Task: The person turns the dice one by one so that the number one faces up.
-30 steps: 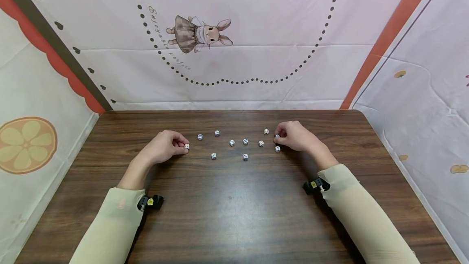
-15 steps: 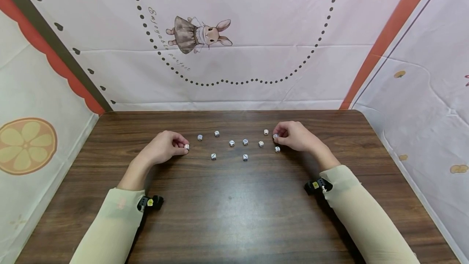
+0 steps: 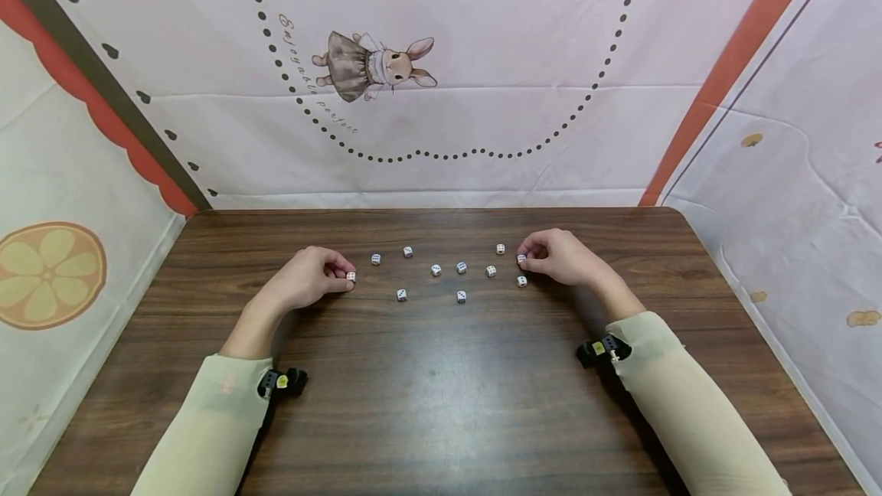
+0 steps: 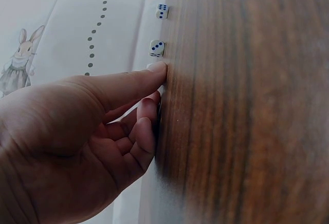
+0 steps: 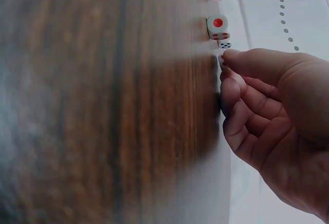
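My left hand (image 3: 306, 278) pinches a white die (image 3: 351, 277) between thumb and fingertips, low at the tabletop on the left; its top face shows red pips. In the left wrist view the thumb mostly hides that die. On the right, my right hand (image 3: 560, 256) holds another die (image 3: 521, 259) between thumb and index finger, and in the right wrist view only a sliver of it shows past the thumb. Close in front of the right fingertips sits a loose die (image 3: 521, 282). Another die (image 3: 501, 249) lies just beyond them, to the left.
Between the hands several white dice lie scattered, among them one in the middle (image 3: 462, 268) and one nearer me (image 3: 462, 297). The brown wooden table (image 3: 427, 389) ends at the back against a printed cloth (image 3: 482, 121), which also rises at both sides.
The right hand shifted slightly left with its die, then back right; more of the die now shows at its fingertips. The left hand and the loose dice have stayed put.
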`<state>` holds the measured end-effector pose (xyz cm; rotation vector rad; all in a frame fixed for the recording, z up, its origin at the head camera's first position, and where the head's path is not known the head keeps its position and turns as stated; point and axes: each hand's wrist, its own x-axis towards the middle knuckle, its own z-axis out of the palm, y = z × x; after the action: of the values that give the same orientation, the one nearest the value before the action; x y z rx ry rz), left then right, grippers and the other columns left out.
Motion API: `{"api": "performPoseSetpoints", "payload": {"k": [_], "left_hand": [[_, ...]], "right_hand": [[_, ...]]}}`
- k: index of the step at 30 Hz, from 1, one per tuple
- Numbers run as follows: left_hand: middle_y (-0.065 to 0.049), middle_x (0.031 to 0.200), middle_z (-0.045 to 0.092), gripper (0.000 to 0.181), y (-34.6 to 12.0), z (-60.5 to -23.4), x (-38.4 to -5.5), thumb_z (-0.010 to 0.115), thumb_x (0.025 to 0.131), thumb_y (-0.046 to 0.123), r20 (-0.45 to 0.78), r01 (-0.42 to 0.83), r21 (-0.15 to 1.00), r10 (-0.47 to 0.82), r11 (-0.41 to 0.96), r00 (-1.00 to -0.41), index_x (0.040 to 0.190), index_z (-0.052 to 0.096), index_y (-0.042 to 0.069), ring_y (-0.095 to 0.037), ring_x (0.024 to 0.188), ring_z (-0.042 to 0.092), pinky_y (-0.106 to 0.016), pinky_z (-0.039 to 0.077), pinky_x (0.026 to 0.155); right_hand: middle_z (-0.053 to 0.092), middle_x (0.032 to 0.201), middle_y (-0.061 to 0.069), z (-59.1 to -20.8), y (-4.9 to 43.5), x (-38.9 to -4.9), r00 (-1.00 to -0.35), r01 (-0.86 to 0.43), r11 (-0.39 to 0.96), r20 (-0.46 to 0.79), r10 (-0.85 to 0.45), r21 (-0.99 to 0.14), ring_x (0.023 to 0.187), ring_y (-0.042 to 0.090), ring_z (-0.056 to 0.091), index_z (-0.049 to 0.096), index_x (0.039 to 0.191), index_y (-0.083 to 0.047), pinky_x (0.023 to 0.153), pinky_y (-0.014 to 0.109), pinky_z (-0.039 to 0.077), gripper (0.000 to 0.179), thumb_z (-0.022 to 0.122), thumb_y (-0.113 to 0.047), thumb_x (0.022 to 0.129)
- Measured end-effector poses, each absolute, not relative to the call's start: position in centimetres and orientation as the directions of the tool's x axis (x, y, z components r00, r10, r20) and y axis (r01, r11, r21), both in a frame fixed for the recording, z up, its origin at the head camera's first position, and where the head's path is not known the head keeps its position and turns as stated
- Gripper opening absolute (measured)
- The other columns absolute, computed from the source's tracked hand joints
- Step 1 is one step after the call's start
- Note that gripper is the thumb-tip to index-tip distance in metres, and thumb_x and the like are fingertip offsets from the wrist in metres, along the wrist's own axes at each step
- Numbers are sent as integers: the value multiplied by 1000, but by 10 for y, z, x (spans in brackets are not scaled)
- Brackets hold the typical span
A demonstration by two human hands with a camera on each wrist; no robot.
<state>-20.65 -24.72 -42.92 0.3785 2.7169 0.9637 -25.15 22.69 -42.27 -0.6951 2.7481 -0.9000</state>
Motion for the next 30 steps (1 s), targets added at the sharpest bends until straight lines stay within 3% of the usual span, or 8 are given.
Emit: {"api": "performPoseSetpoints", "payload": {"k": [8,18,30], "left_hand": [[-1,86,70,13,-248,-432,-208,83,93,14,-116,173,640,317,748,-941,104,80,7,-17,81,62,-35,50,74],[0,86,70,14,-248,-432,-208,83,93,13,-112,183,640,326,746,-939,104,79,7,-17,80,62,-35,50,75],[0,86,70,13,-248,-433,-208,83,93,13,-108,187,638,328,747,-939,104,80,7,-17,80,62,-35,50,74]], "right_hand": [[70,84,-2,-421,228,-251,-874,-376,711,-27,-485,-594,80,14,63,76,102,-5,76,34,50,9,79,-6,94],[66,83,0,-420,224,-251,-852,-423,722,-30,-522,-547,77,16,60,74,115,-5,72,37,49,23,80,-9,93],[67,78,-5,-421,219,-252,-849,-437,724,-21,-529,-534,73,13,60,75,100,-10,70,33,49,7,78,-8,94]]}}
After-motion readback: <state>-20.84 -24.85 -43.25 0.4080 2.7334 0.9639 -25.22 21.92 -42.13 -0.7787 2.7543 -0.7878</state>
